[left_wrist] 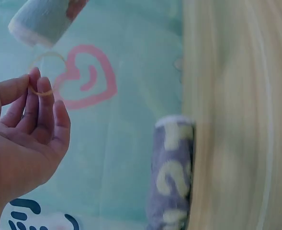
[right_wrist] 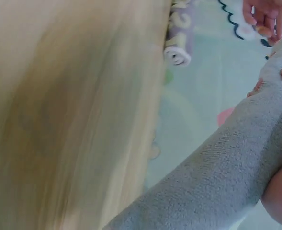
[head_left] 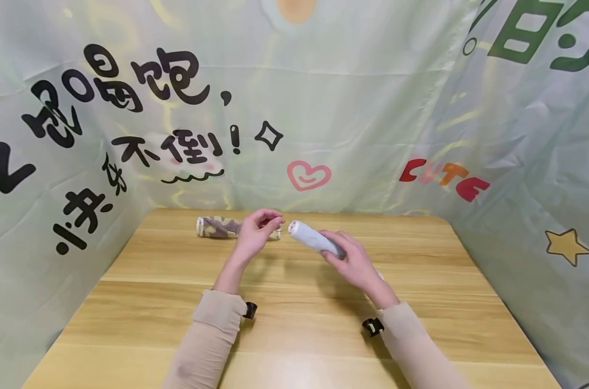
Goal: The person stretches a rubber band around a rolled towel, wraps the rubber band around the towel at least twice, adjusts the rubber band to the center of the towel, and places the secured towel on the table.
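Observation:
My right hand (head_left: 354,262) grips a rolled light-blue towel (head_left: 313,236) above the table, its near end tilted up toward the left. Thumb and fingertips of my left hand (head_left: 251,237) pinch a thin yellowish rubber band (left_wrist: 45,93), which shows as a loop in the left wrist view. The band is apart from the towel's end, a short gap away. Behind my left hand, a second rolled towel (head_left: 218,227), purple-grey with cream patterns, lies on the table; the hand hides part of it in the head view.
The wooden table (head_left: 294,329) reaches back to a pale green printed cloth (head_left: 362,119) that hangs along the back and both sides. A black strap piece (head_left: 373,327) sits at my right wrist, another (head_left: 250,310) at my left.

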Available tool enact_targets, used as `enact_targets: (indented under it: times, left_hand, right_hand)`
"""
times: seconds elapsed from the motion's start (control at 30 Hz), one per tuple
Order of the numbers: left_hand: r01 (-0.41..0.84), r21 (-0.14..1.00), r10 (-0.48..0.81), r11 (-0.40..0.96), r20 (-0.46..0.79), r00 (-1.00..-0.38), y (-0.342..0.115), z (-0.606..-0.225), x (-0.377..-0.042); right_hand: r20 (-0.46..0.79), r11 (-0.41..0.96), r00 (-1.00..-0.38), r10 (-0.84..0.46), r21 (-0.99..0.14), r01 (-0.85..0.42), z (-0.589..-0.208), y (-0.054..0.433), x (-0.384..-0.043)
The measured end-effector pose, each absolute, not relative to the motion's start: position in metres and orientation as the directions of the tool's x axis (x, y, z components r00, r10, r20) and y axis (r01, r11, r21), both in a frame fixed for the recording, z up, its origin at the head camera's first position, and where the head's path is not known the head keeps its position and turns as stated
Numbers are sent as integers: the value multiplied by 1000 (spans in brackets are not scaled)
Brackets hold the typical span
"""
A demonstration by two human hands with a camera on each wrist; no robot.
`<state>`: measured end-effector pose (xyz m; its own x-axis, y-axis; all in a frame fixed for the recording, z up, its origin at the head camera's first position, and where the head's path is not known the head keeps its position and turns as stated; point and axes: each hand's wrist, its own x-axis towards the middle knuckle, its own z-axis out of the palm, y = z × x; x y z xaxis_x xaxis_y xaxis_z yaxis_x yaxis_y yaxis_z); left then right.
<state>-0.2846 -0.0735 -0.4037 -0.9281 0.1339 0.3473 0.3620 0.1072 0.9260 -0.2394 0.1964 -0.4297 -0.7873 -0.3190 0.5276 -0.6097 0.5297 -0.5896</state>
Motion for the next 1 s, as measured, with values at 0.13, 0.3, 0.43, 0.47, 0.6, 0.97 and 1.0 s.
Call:
enact_targets:
  times: [0.13,0.3,0.43,0.47,0.6,0.97,1.0]
  left_hand:
    - [385,916,111,111,373,-921,-66,-403,-280]
    - [382,917,98,110,373,-923,-64,-402,-272]
    - [392,918,116,65,383,-917,-63,-399,-269]
    - [402,914,126,59,393,-911,-63,-398,-269]
    - [441,895,169,61,426,-889,-61,-393,-266]
    - [615,726,160,309,598,-786,-63,-381,-259]
    - [635,699,161,329,621,-767,-63,-380,-258]
  right_hand:
    - [540,504,-784,-307,-607,-615,-428,190,-234]
    - [525,513,-784,-331,-597,-617,-431,187,-229]
    - [524,503,-776,-351,-593,-628,-432,186,-228]
    - [530,500,-772,-353,-591,-634,-432,186,-228]
    - [559,494,-752,-349,-572,-655,-432,185,-228]
    - [615,520,-736,-284,-546,-657,-430,175,-230]
    - [612,518,-741,-276,-555,-651,-430,174,-230]
